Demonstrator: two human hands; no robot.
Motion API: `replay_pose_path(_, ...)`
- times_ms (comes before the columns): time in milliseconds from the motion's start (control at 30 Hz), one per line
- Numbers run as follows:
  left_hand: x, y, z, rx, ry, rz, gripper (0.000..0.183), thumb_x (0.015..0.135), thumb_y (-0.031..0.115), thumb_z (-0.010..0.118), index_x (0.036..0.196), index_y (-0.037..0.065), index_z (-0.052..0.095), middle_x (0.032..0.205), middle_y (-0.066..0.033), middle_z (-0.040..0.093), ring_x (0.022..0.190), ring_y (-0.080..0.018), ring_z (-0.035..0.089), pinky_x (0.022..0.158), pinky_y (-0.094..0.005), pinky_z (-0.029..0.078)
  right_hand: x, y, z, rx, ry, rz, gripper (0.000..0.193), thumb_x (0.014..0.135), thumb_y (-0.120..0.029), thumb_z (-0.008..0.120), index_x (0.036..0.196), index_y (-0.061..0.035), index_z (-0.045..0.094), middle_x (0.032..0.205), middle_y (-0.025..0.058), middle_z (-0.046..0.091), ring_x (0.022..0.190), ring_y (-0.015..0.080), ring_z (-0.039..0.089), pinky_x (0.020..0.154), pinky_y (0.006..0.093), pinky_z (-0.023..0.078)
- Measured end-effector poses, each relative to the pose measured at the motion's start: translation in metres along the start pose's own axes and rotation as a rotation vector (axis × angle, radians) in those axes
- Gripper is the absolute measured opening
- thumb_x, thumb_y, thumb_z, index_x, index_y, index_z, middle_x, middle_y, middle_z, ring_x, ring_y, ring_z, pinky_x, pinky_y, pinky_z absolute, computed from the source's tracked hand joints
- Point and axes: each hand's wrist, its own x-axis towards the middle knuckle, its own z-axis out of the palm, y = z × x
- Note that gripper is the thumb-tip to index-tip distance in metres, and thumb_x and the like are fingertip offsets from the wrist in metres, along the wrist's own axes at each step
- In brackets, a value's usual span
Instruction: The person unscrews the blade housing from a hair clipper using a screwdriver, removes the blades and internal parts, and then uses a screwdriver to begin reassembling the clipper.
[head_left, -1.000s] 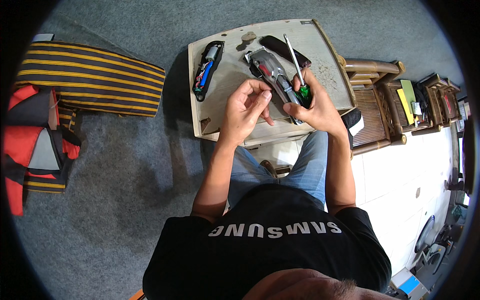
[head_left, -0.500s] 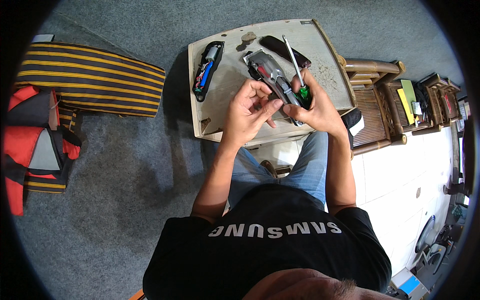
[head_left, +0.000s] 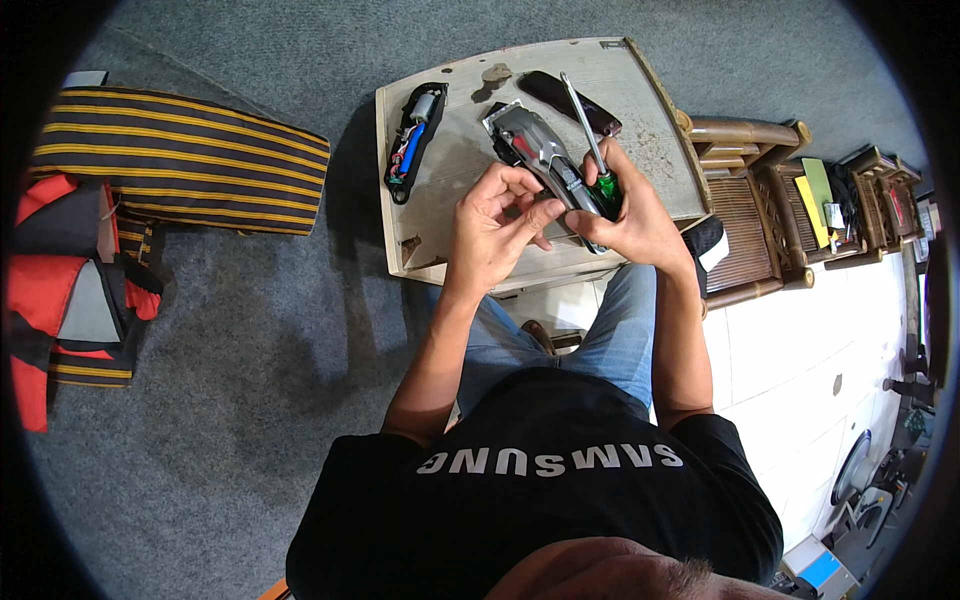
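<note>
My right hand [head_left: 645, 222] is closed on a hair clipper [head_left: 538, 142] and a screwdriver [head_left: 605, 190] together. The clipper is grey with a red patch, its blade end pointing away to the far left. The screwdriver has a green handle against my palm and a long metal shaft pointing away from me. Beside the clipper's left edge, my left hand [head_left: 490, 225] has its fingers curled and its thumb bent in. Anything between those fingertips is too small to make out. An opened clipper housing [head_left: 412, 145] with a blue battery and wires lies at the table's left.
The worn pale table [head_left: 455, 190] also bears a dark maroon oblong cover [head_left: 570, 102]. Bamboo chairs [head_left: 740, 215] stand to the right. A striped cushion [head_left: 200, 160] and red-and-black cloth [head_left: 50, 290] lie on the grey carpet [head_left: 250, 340] at left.
The clipper has turned slightly, its blade end shifting a little left. The screwdriver's tip has also moved slightly left. Both hands stay nearly in place.
</note>
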Motion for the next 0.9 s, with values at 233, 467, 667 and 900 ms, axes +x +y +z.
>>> replay_pose_path(233,-0.002,0.001,0.003,0.045,0.022,-0.009,0.019,0.096,0.003,0.076,0.105,-0.001,0.06,0.087,-0.0066,0.068,0.074,-0.0099,0.068,0.056,-0.0268,0.063,0.001,0.004,0.004,0.044,0.059,-0.075,0.043,0.075,-0.02,0.08,0.102,-0.0088,0.049,0.084,0.0013,0.048,0.079,0.0118,0.047,0.071,0.0279,0.042)
replay_pose_path(467,-0.003,0.007,0.003,0.011,0.026,-0.048,0.019,0.1,0.008,0.073,0.108,0.0,0.059,0.086,-0.0063,0.067,0.073,-0.0125,0.071,0.056,-0.0277,0.063,0.0,0.0,0.001,0.011,0.026,-0.033,0.043,0.076,-0.022,0.079,0.103,-0.0099,0.047,0.097,0.0019,0.048,0.095,0.0135,0.047,0.084,0.0279,0.041)
replay_pose_path(667,0.0,-0.001,0.004,0.004,0.031,0.004,0.026,0.1,0.009,0.073,0.116,-0.002,0.054,0.101,-0.0097,0.066,0.089,-0.0132,0.069,0.061,-0.0296,0.067,0.001,0.0,0.001,0.03,0.023,-0.04,0.043,0.075,-0.022,0.079,0.102,-0.0102,0.047,0.097,0.002,0.047,0.094,0.0139,0.047,0.085,0.028,0.041)
replay_pose_path(900,0.003,0.003,0.004,0.036,-0.032,-0.029,0.05,0.099,0.011,0.074,0.138,-0.003,0.046,0.12,-0.0125,0.063,0.102,-0.014,0.064,0.069,-0.0309,0.069,0.0,0.0,-0.003,0.046,-0.007,-0.02,0.045,0.074,-0.023,0.08,0.101,-0.0112,0.046,0.098,0.0025,0.048,0.096,0.0134,0.047,0.084,0.0281,0.041)
